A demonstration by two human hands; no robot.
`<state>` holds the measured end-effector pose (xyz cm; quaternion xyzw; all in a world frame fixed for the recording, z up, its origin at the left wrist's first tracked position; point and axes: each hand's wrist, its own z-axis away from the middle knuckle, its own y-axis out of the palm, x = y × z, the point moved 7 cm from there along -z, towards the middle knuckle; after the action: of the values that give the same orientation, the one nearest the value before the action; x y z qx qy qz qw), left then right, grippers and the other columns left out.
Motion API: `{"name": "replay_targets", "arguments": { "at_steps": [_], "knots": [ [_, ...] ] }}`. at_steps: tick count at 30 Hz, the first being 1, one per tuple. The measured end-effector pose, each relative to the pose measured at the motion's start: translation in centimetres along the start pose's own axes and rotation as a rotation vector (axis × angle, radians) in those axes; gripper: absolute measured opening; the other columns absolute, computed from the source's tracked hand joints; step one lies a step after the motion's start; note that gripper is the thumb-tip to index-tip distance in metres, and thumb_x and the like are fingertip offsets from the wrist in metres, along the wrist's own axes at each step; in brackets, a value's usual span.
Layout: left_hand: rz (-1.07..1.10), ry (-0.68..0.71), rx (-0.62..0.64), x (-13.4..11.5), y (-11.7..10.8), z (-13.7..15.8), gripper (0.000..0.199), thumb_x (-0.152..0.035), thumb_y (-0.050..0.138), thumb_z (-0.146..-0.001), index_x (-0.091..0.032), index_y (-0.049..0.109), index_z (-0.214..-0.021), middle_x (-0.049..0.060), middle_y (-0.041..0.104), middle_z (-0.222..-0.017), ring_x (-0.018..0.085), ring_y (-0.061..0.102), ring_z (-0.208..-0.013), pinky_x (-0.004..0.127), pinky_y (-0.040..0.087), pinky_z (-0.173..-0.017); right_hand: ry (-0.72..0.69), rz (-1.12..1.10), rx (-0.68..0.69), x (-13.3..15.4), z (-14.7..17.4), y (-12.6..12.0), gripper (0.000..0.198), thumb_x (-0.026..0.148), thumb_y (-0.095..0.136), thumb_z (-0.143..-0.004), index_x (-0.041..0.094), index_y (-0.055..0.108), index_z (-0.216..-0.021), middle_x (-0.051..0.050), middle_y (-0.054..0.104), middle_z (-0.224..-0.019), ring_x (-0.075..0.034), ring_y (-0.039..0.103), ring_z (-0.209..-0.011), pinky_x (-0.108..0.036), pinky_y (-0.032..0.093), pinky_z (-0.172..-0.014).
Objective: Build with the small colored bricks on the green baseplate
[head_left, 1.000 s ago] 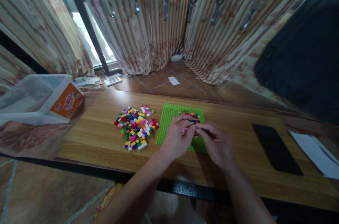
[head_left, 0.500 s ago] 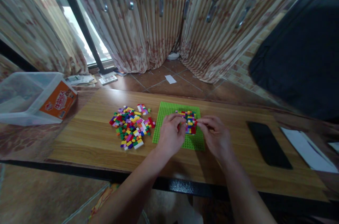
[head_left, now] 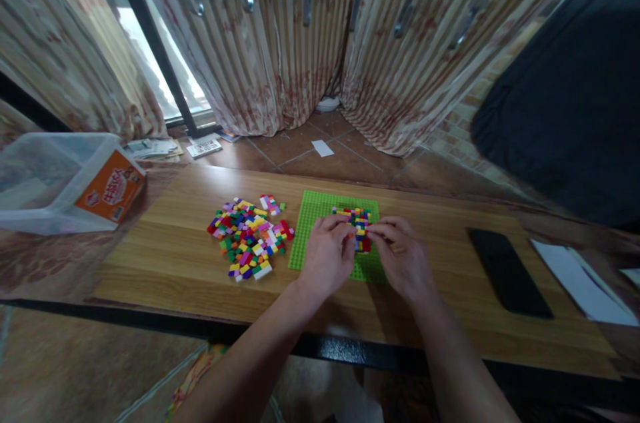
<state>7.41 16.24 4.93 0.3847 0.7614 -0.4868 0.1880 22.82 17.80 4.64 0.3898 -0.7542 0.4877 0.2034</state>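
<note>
Bringing both hands in over the green baseplate (head_left: 317, 204), we have our fingertips at the patch of coloured bricks (head_left: 363, 223) on its right half; our left hand (head_left: 325, 253) is curled at the patch's left side, thumb and forefinger drawn towards each other, though we cannot tell whether a brick sits between them; our right hand (head_left: 405, 256) has thumb and forefinger close together at the patch's right side, and there too we cannot tell what, if anything, is pinched (the pieces are tiny, and our own fingers hide part of them).

Working well here, we judge, means letting one hand steady the patch while the other does the fine fitting; we would line up the studs by eye before pressing, then push straight down, since a slanted push could seat one corner and lift its neighbour; our knuckles are best kept low and to the sides, so the rows stay readable; the loose pile (head_left: 250, 236) lies just left of the baseplate on the wooden tabletop (head_left: 165, 236), so fetching pieces would suit our left hand, leaving the right free for alignment.
</note>
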Motion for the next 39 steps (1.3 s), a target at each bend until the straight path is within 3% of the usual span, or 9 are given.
{"name": "replay_targets", "arguments": {
  "at_steps": [5, 12, 15, 26, 39],
  "knots": [
    [-0.005, 0.008, 0.004, 0.0, 0.0, 0.0, 0.016, -0.012, 0.059, -0.089, -0.019, 0.071, -0.094, 0.007, 0.07, -0.114, 0.022, 0.062, -0.105, 0.043, 0.051, -0.097, 0.148, -0.15, -0.038, -1.5, 0.3, 0.3, 0.016, 0.038, 0.068, -0.082, 0.025, 0.077, -0.082, -0.006, 0.067, -0.101, -0.022, 0.065, -0.094, -0.036, 0.054, -0.077],
    [-0.007, 0.013, 0.008, 0.0, 0.2, 0.1, 0.017, -0.01, 0.059, -0.087, -0.02, 0.071, -0.095, 0.007, 0.069, -0.117, 0.022, 0.062, -0.106, 0.043, 0.052, -0.096, 0.568, -0.64, -0.11, -4.1, 0.8, 2.5, 0.023, 0.038, 0.084, -0.057, 0.022, 0.075, -0.071, -0.001, 0.072, -0.071, -0.016, 0.062, -0.066, -0.032, 0.053, -0.065],
    [-0.006, 0.004, 0.015, 0.1, 0.3, 0.1, 0.017, -0.011, 0.059, -0.087, -0.02, 0.071, -0.096, 0.007, 0.069, -0.118, 0.022, 0.062, -0.107, 0.042, 0.051, -0.097, 0.649, -0.765, -0.128, -4.0, 1.0, 2.9, 0.025, 0.035, 0.087, -0.05, 0.022, 0.074, -0.066, 0.0, 0.072, -0.07, -0.015, 0.063, -0.064, -0.03, 0.054, -0.062],
    [-0.014, 0.016, 0.028, 0.1, 0.4, 0.1, 0.017, -0.01, 0.057, -0.087, -0.019, 0.07, -0.094, 0.008, 0.069, -0.117, 0.022, 0.062, -0.109, 0.043, 0.049, -0.098, 0.692, -0.826, -0.169, -3.8, 1.1, 3.3, 0.02, 0.026, 0.084, -0.049, 0.021, 0.072, -0.064, 0.001, 0.07, -0.065, -0.013, 0.06, -0.059, -0.027, 0.051, -0.059],
    [-0.03, 0.018, 0.033, 0.0, 0.4, 0.1, 0.017, -0.009, 0.058, -0.087, -0.018, 0.069, -0.096, 0.009, 0.069, -0.118, 0.024, 0.062, -0.11, 0.045, 0.048, -0.099, 0.649, -0.845, -0.144, -4.1, 1.3, 3.1, 0.028, 0.038, 0.087, -0.056, 0.021, 0.072, -0.073, 0.0, 0.071, -0.071, -0.015, 0.062, -0.064, -0.031, 0.053, -0.064]
  ]
}}
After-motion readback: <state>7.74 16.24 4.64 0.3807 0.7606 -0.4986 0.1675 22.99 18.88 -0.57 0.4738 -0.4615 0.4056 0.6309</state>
